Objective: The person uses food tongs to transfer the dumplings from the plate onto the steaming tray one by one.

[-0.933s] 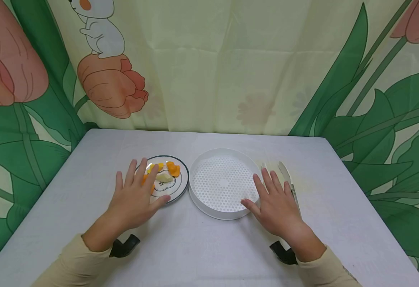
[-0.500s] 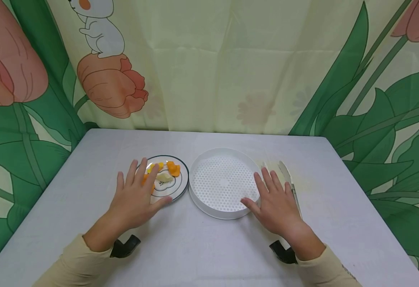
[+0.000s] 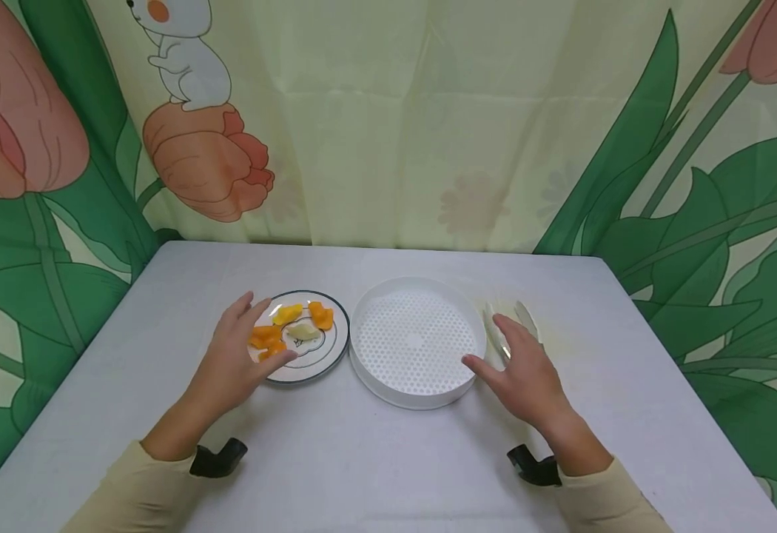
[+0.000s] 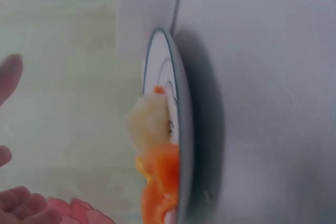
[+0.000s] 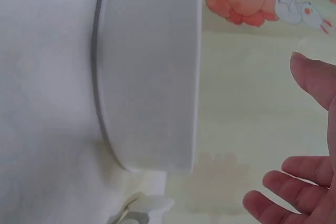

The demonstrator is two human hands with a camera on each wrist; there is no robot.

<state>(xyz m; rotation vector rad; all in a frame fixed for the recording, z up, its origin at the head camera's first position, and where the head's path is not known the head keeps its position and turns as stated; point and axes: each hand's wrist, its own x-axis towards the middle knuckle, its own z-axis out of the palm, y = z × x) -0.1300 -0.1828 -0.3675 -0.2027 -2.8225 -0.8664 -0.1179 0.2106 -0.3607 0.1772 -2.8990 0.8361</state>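
My left hand [image 3: 229, 363] hovers over the left edge of a white plate [image 3: 318, 363] with a dark rim, its fingers loosely bent and holding nothing. On the plate lie orange pieces [image 3: 266, 337], a yellow piece [image 3: 287, 314] and a pale lump [image 3: 303, 332]; their kind is unclear. In the left wrist view the pale lump [image 4: 149, 121] stands up above the plate's edge. To the right of the plate sits a round white sieve-like tray [image 3: 388, 391] with a perforated bottom. My right hand [image 3: 528, 374], fingers apart from the thumb and holding nothing, is above the tray's right side.
Beyond the right hand lie slim pale utensils, one with a knife-like blade [image 3: 527, 320], partly hidden by that hand. A white cloth [image 3: 388, 466] covers the table. Behind it hangs a curtain [image 3: 375, 148] printed with tulips and a rabbit.
Both hands have turned from palm-down with spread fingers to a more sideways, slightly bent pose. The left hand has shifted left, uncovering more of the plate; the right thumb has moved right.
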